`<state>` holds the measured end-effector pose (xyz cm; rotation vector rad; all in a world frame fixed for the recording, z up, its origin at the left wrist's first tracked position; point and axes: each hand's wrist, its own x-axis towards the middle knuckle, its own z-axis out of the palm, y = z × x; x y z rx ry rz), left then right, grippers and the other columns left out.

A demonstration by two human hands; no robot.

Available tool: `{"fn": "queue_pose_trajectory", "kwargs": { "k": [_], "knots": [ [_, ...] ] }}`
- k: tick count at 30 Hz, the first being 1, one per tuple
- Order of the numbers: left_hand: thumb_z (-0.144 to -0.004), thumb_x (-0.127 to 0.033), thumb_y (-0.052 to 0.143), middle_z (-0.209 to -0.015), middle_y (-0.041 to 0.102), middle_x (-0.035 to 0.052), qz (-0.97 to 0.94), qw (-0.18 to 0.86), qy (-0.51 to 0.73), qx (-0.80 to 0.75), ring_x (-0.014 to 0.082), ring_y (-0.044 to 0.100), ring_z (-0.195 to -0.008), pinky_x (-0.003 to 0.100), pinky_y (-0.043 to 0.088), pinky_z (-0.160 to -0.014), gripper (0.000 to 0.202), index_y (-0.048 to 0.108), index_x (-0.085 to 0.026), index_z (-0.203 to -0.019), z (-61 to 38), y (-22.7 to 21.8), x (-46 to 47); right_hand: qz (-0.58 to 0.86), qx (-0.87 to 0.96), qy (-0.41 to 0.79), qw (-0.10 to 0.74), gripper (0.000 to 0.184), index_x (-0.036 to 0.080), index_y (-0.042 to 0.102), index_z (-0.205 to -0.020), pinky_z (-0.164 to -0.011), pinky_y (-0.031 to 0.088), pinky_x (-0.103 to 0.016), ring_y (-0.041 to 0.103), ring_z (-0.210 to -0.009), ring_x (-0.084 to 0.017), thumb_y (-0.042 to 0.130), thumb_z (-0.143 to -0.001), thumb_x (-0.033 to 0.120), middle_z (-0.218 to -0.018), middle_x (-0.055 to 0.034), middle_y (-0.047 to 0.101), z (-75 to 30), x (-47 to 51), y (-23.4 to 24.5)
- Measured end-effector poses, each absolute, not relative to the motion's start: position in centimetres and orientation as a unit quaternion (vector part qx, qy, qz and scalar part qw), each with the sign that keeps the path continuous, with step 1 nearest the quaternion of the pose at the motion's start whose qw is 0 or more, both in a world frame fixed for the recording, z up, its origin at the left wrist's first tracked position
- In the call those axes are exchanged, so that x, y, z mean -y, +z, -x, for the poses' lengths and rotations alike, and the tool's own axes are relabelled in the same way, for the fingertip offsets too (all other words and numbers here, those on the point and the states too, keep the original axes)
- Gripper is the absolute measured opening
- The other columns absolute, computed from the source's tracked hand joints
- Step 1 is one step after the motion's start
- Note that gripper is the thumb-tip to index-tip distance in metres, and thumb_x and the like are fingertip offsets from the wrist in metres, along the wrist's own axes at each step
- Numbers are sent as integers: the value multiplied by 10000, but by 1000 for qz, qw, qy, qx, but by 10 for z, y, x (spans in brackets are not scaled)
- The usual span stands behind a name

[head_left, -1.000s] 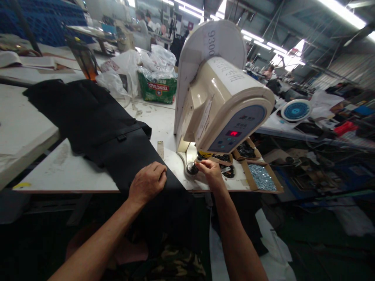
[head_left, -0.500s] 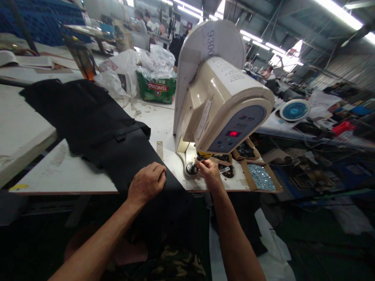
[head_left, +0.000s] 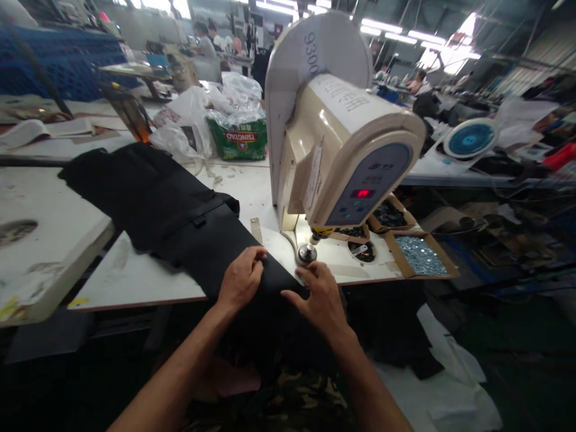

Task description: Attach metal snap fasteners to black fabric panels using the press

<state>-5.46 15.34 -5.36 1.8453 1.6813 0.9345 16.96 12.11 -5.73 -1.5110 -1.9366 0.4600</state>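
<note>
A long black fabric piece [head_left: 189, 231], with a stitched flap and a small tab, lies slantwise over the white table and hangs off its front edge. My left hand [head_left: 240, 279] rests on it with the fingers curled in against the cloth. Just past the cloth's right edge, my right hand [head_left: 321, 297] has thumb and fingers apart, holding nothing I can see. Its fingertips are close to the round metal lower die [head_left: 307, 252] of a cream press machine [head_left: 346, 150]. Over the die sits the machine's upper punch, and red digits glow on its panel.
Right of the machine stand cardboard boxes, one with silvery small parts [head_left: 418, 255], another with black parts [head_left: 389, 213]. Scissors lie by a round table hole [head_left: 361, 252]. Behind are plastic bags and a green Tsingtao pack [head_left: 238, 139]. Dark fabric hangs below the table.
My right hand has come away from the die and punch toward me, its pinch now opened beside the black cloth. The left hand stays on the fabric. The camera view has shifted slightly.
</note>
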Motion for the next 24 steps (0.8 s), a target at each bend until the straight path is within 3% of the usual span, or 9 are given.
{"fn": "queue_pose_trajectory", "kwargs": {
  "k": [2,4,7,9,12,16,19,22,24],
  "knots": [
    [-892,-144,474,-1088,742,31,-634,301,364,-612,190,688,-949,365,529,-902,319,619,-226,-1164,55,-51,-154,584,730,158,317,421,262,732,-1126,-990,474,-526,572,-1132,-358,859,-774,454,-1189,-138,612,-161,-115,-64],
    [-866,-148,500,-1085,749,40,-608,356,371,-605,183,690,-920,364,538,-892,338,606,-206,-1182,55,-49,-152,580,724,173,332,240,254,723,-1024,-1011,453,-513,569,-1150,-339,821,-828,353,-1180,-120,630,-159,-111,-68],
    [-873,-192,541,-1106,736,58,-625,380,361,-578,190,692,-954,371,556,-906,317,590,-199,-1187,60,-44,-152,538,728,233,354,99,237,662,-898,-1024,427,-467,577,-1118,-297,753,-883,272,-1072,-80,668,-167,-103,-66],
    [-891,-220,570,-1199,706,72,-700,330,325,-543,212,670,-1080,410,537,-1002,336,588,-208,-1227,68,-38,-157,522,718,300,350,109,226,627,-911,-958,447,-407,596,-1016,-255,714,-913,291,-985,-52,666,-181,-96,-60],
    [-921,-268,608,-1413,616,92,-836,234,233,-438,266,532,-1343,503,402,-1185,444,557,-231,-1360,80,-28,-176,538,665,407,320,164,215,586,-914,-758,442,-311,561,-796,-180,667,-941,355,-845,5,608,-208,-83,-53],
    [-946,-360,631,-1537,530,117,-920,213,116,-308,304,442,-1439,538,328,-1231,541,500,-234,-1456,77,-23,-209,549,584,501,327,205,210,554,-866,-650,383,-264,491,-721,-143,680,-913,365,-781,36,539,-242,-67,-55],
    [-921,-451,677,-1539,510,140,-947,202,70,-238,318,438,-1432,513,347,-1209,604,499,-222,-1451,59,-20,-227,538,518,571,342,196,210,610,-989,-678,421,-263,569,-790,-161,695,-890,356,-881,12,631,-256,-63,-58],
    [-873,-531,720,-1478,522,164,-956,199,55,-209,323,501,-1341,484,413,-1131,611,546,-203,-1359,40,-14,-238,528,481,625,315,388,218,647,-1207,-825,499,-314,658,-999,-227,733,-871,392,-1094,-41,717,-260,-67,-55],
    [-844,-581,732,-1382,559,162,-958,195,43,-208,317,544,-1242,459,452,-1053,584,584,-196,-1257,31,-11,-242,525,499,633,271,446,222,673,-1244,-884,514,-340,666,-1074,-259,762,-854,420,-1160,-48,731,-258,-74,-50]
  ]
}}
